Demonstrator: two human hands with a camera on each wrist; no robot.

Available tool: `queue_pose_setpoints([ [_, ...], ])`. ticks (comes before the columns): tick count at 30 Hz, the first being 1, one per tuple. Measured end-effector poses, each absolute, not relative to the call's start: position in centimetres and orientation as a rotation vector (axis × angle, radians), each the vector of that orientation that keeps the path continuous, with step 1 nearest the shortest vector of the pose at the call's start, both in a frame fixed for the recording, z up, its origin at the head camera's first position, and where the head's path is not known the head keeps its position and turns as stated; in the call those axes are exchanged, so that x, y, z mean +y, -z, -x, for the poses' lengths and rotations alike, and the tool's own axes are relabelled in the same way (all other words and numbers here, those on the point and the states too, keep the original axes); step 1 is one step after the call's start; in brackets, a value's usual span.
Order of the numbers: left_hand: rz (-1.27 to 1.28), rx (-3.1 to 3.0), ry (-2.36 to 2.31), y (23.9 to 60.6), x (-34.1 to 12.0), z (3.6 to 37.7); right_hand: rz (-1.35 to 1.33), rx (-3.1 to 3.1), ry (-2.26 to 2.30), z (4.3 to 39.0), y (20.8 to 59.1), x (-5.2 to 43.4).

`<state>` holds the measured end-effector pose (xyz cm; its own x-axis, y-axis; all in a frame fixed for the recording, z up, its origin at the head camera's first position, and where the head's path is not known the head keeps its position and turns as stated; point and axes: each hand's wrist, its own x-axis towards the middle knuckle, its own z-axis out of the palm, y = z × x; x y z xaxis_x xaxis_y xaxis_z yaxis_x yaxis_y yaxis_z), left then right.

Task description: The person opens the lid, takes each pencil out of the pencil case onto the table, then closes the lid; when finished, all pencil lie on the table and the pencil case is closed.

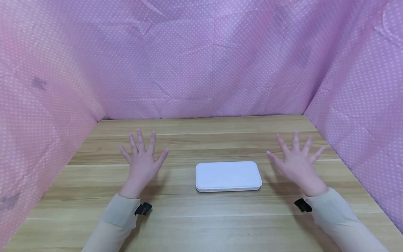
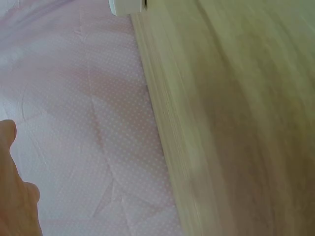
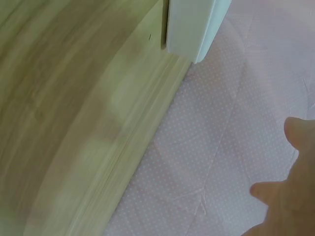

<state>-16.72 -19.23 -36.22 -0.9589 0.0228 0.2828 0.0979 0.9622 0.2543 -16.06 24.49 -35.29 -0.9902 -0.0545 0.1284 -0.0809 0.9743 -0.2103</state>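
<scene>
Hovering w/ both hands spread above the wooden table [image 1: 201,224]: left hand [image 1: 143,164] and right hand [image 1: 297,162] each have fingers splayed wide and straight, palms down, holding nothing. White flat box [image 1: 228,176] w/ rounded corners lies flat on the table between them, nearer the right hand, apart from both, lid side up and shut as far as the head view shows. Judged step: the start, pre-reach, nothing grasped yet. Next move prob. calls for one or both hands to come inward to the box's short ends, fingers curling under the low rim, since it sits flush on the wood w/ little edge to catch. Contents of the box: can't tell, it's opaque and closed. Left wrist view only catches a corner of the box [image 2: 127,7] at the top edge, plus wood grain and pink dotted cloth [image 1: 201,59]; right wrist view shows the box end [image 3: 194,27] close by, blurred. Cloth walls the table on three sides. Beige sleeves [image 1: 118,213] cover both forearms.
</scene>
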Motion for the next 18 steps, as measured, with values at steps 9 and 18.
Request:
queue_pose_setpoints([
  [9,0.108,-2.824,0.381,36.1,-18.6,16.8,-0.233,-2.962,-0.390,16.6,35.2,23.3],
  [18,0.296,-2.804,0.626,36.6,-15.0,16.4,-0.635,-2.920,-0.502,17.1,36.1,21.0],
])
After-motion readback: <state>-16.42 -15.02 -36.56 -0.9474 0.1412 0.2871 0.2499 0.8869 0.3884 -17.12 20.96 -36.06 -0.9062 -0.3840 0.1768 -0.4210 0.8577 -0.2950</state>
